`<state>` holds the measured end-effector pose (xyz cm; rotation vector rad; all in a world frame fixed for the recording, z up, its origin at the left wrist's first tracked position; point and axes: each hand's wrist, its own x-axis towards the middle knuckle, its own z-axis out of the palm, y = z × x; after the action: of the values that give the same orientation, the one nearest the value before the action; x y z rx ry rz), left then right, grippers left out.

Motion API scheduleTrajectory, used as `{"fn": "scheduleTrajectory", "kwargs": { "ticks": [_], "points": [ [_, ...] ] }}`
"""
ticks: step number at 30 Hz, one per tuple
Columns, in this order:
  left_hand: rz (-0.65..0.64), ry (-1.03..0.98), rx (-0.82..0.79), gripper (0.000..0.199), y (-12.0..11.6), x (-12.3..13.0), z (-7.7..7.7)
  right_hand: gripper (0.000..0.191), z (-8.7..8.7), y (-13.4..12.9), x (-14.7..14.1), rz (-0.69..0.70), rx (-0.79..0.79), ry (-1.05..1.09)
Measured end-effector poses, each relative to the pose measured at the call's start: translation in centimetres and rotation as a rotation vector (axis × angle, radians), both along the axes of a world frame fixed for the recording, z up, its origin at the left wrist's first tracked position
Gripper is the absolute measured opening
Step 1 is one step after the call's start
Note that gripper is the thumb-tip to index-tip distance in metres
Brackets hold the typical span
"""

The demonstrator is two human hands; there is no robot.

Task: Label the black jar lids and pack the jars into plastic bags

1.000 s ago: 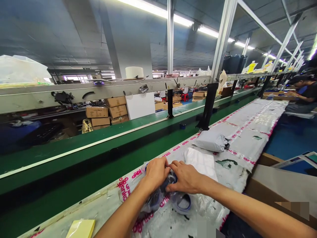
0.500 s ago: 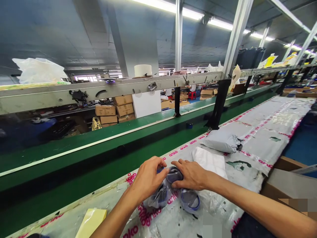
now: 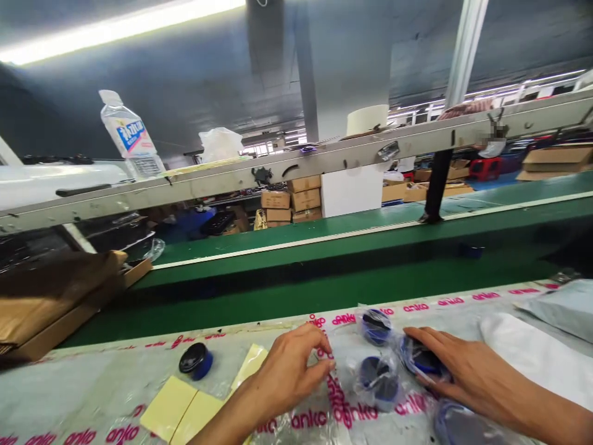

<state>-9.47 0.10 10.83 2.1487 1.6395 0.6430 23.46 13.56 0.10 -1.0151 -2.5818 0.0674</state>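
My right hand (image 3: 458, 368) has its thumb and fingers around a round blue-and-dark piece in clear plastic (image 3: 422, 357), resting on the table. Two similar bagged round pieces lie just left of it, an upper one (image 3: 376, 326) and a lower one (image 3: 378, 378). A larger bagged round piece (image 3: 466, 426) is partly cut off by the bottom edge. My left hand (image 3: 301, 361) hovers left of these, thumb and forefinger curved with a gap between them and nothing held. Farther left sits an unbagged short blue cylinder with a black top (image 3: 196, 361).
Yellow paper sheets (image 3: 169, 405) lie by my left forearm. White wrapping (image 3: 532, 358) and a grey bag (image 3: 565, 306) are at right. Behind the table runs a green conveyor (image 3: 287, 290), with a brown carton (image 3: 50, 303) at left. A bottle (image 3: 130, 136) stands on the rail above.
The view has swung left, bringing the black-topped cylinder and bottle into sight. My left hand has drawn away from the bagged pieces, while my right hand remains on one.
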Motion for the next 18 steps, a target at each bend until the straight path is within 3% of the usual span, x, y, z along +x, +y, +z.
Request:
{"fn": "scheduleTrajectory", "kwargs": {
  "ticks": [4,8,12,18],
  "points": [
    [0.100,0.090,0.029,0.009,4.0,-2.6,-1.0,0.051,-0.9,0.9,0.7,-0.017,-0.101,-0.003],
    [0.325,0.174,0.043,0.027,11.4,-5.8,-2.5,0.050,-1.9,2.0,1.8,-0.043,-0.125,0.074],
    [0.508,0.217,0.053,0.040,17.6,-7.9,-3.8,0.048,-2.7,2.0,1.5,-0.098,-0.034,0.089],
    [0.569,0.244,0.001,0.041,21.7,-8.9,-5.8,0.048,-4.3,1.2,0.9,-0.151,0.011,0.084]
  ]
}}
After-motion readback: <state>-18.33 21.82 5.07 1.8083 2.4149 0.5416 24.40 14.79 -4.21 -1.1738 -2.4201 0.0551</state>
